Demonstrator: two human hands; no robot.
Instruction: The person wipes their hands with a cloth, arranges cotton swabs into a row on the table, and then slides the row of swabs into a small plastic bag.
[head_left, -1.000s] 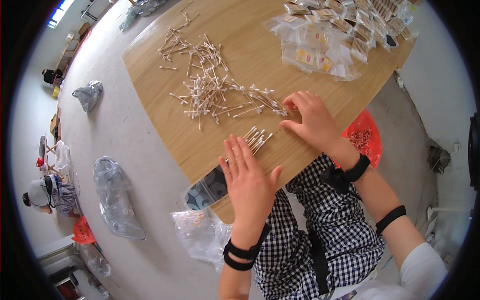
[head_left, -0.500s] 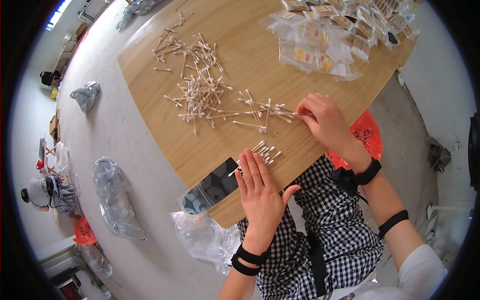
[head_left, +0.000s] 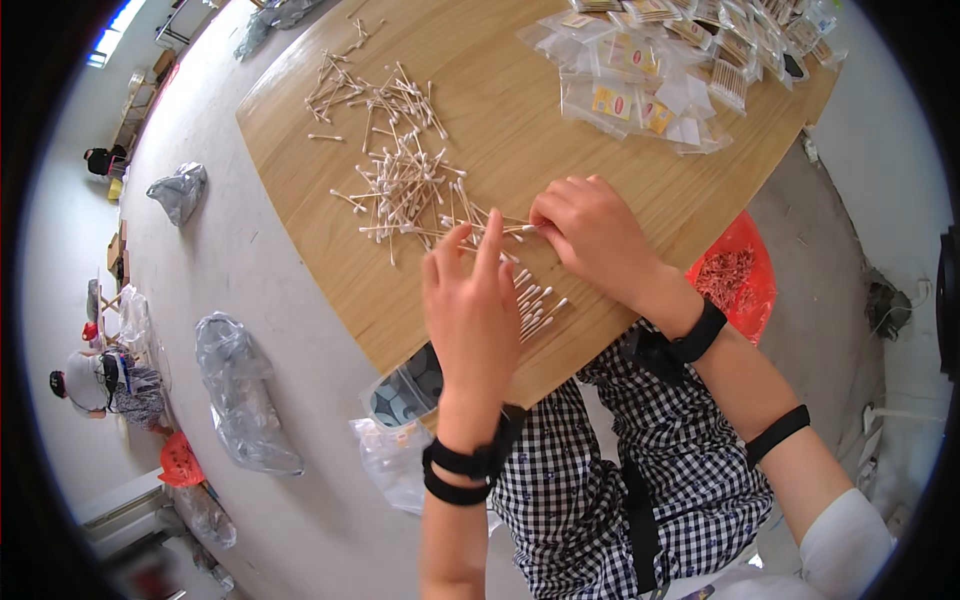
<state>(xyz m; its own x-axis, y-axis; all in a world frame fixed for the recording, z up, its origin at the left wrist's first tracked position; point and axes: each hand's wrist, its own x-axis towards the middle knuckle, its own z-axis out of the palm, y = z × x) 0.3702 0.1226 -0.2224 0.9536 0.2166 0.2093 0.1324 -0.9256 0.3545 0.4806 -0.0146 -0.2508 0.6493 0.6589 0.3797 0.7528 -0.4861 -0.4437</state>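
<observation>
My right hand is closed in a pinch on a cotton swab, its white tip showing at the fingertips. Beside it, my left hand reaches over the table with its fingers apart, the index finger stretched toward the loose swabs. Between the two hands lies a small row of roughly aligned cotton swabs, partly covered by my left hand. Past the left fingertips spreads a tangled heap of cotton swabs. A dark hexagon-patterned flat object lies at the table corner, partly behind my left hand.
Clear bags with yellow labels and packed swabs cover the wooden table's far right. A red bag with small pieces sits below the right edge. Plastic bags lie on the floor; another person is far left.
My left hand has lifted off the aligned swabs and moved forward and left, fingers spreading. My right hand has moved left, bringing the pinched swab toward the left hand.
</observation>
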